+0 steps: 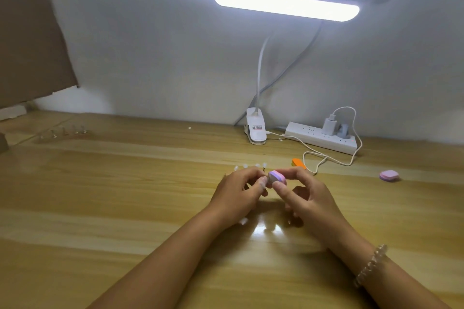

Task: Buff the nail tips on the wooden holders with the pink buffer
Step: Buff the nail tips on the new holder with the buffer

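Your right hand pinches the buffer between thumb and fingertips, above the table. Your left hand, fingers curled, pinches a tip against the buffer's left side. Spare tips stand just behind.

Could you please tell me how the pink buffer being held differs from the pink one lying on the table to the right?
The held buffer is pinched in the right hand, tilted on edge, close to the left hand; the spare buffer lies flat on the table, untouched. Both look pink and lilac, rounded.
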`<state>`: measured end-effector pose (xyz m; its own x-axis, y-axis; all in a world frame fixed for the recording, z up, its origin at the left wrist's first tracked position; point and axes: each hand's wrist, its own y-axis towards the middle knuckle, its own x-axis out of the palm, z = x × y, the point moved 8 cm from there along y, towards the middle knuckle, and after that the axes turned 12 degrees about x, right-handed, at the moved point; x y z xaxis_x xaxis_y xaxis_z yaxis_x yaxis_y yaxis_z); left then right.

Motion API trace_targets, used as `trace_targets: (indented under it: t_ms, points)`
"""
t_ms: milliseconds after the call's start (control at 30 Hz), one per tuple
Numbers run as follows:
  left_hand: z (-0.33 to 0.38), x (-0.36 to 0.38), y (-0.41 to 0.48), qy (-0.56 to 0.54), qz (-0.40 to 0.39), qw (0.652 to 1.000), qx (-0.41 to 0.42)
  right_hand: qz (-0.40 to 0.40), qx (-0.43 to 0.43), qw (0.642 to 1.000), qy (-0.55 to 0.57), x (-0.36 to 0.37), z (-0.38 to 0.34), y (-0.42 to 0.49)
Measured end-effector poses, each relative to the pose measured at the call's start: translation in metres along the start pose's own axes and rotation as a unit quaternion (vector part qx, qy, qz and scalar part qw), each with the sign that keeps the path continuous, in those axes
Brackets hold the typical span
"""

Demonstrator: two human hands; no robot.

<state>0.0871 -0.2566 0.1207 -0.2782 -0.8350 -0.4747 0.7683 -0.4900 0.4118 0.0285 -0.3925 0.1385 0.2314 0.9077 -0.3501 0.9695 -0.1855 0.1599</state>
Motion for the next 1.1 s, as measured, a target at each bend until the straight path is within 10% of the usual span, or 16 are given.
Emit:
trace_targets:
  t_ms: [200,367,567,1100]
  points:
    - [0.000,0.001,-0.001,-0.019,0.011,1.000,0.013,0.180,-0.056,0.967,-0.171,-0.035,-0.007,-0.001]
    - [0.001,0.001,-0.001,-0.017,0.011,0.999,0.026,0.131,-0.043,0.931,-0.339,-0.019,0.008,0.004]
    - [0.004,0.001,-0.001,-0.027,0.006,0.999,0.037,0.144,-0.146,0.952,-0.228,-0.007,-0.021,-0.009]
    - [-0.004,0.011,0.000,-0.035,-0.024,0.999,0.033,0.072,-0.087,0.983,-0.145,0.000,-0.008,-0.002]
